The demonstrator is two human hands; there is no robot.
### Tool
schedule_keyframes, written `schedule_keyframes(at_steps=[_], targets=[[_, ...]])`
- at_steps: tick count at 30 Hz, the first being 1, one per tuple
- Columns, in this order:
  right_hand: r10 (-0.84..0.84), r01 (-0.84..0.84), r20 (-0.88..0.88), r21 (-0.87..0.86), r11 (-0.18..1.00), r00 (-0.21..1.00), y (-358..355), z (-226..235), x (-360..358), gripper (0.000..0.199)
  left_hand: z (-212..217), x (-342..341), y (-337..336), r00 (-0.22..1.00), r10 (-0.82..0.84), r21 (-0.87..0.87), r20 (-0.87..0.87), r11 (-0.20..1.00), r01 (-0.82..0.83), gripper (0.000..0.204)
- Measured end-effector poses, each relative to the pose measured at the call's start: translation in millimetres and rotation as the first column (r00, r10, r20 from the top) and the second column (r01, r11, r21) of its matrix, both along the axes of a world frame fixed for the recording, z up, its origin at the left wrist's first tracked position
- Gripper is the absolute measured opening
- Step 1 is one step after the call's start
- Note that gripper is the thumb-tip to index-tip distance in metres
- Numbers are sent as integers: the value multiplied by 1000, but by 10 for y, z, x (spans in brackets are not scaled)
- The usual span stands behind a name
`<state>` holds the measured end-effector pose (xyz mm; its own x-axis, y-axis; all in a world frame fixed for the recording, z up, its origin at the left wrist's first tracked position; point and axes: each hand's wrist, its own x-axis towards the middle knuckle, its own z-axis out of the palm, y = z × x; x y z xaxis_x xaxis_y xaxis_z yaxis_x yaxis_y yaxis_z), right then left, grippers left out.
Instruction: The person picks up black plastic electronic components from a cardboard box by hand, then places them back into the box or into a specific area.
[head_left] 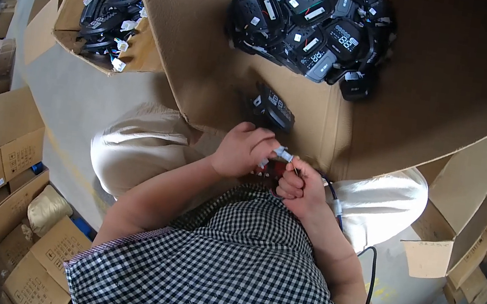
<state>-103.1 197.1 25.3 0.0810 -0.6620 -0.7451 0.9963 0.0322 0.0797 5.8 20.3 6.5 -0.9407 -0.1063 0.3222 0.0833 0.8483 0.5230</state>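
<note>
My left hand (242,152) is closed, fingers curled round a small white plug connector (283,153) in front of my body. My right hand (301,186) pinches the connector's other end, with its fingers folded in. Whether this is one plug or two mated halves is too small to tell. Just beyond my hands, a black display unit (273,106) lies on the cardboard flap (316,119). Something dark and red (275,168) shows partly beneath my hands. A dark cable (332,190) runs beside my right wrist.
Many similar black display units (311,28) are heaped on cardboard ahead. An open carton (145,54) at far left holds more with white plugs. Cartons (20,148) stand left, others (467,202) right. A black cable (370,288) hangs by my right arm.
</note>
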Motion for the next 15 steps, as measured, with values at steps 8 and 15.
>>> schedule_keyframes(at_steps=[8, 15], targets=[[132, -126, 151, -47, 991, 980, 62, -46, -71, 21, 64, 105, -20, 992, -128, -58, 7, 990, 128, 32], [397, -390, -187, 79, 918, 898, -132, -38, 66, 22, -84, 266, 127, 718, -382, 506, 581, 861, 49, 32]])
